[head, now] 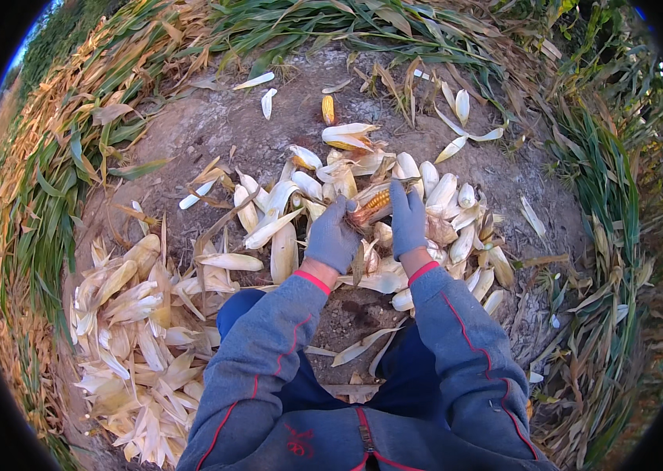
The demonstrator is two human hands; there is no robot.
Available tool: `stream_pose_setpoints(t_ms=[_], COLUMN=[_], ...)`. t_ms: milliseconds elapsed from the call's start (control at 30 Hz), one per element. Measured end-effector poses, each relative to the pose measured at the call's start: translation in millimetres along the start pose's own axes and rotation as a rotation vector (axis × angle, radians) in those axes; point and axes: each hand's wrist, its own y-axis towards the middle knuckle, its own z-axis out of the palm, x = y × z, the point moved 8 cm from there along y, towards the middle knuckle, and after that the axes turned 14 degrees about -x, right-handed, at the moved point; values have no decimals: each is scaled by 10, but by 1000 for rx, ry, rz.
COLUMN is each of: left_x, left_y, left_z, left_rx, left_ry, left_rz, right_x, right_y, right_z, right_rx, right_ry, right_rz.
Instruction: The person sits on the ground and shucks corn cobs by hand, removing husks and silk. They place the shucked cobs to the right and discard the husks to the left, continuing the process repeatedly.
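Observation:
A partly husked ear of corn (377, 201) with yellow kernels showing lies between my two gloved hands. My left hand (334, 232), in a grey glove, is closed at its silk end, where brown silk hangs out. Along the other side of the ear is my right hand (408, 219), also gloved, with its fingers against the husk. Around and beyond both hands spreads a heap of ears in pale husks (284, 250). A bare yellow cob of corn (328, 110) rests on the soil farther out, just past an ear with its husk partly opened (349, 136).
A large pile of stripped husks (149, 353) lies at the left, close to my leg. Cut green and dry corn stalks (343, 23) ring the bare soil (208, 123). Loose husk pieces (361, 347) are on the ground between my legs.

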Motion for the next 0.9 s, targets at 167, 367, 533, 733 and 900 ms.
stream_pose_setpoints(t_ms=[167, 367, 533, 733, 900], left_x=[260, -18, -155, -221, -633], left_y=[-261, -681, -800, -1065, -1038], left_z=[252, 557, 376, 135, -313], left_rx=[247, 291, 169, -32, -176], left_ry=[80, 1433, 1115, 988, 880], left_rz=[-164, 947, 619, 241, 164], right_x=[-252, -215, -377, -456, -305], right_y=[222, 586, 1059, 1156, 1132], right_z=[-108, -558, -1243, -1854, -2158], right_rx=[-159, -355, -535, -700, -785], right_ry=[493, 570, 702, 566, 573], right_rz=[295, 222, 325, 334, 312])
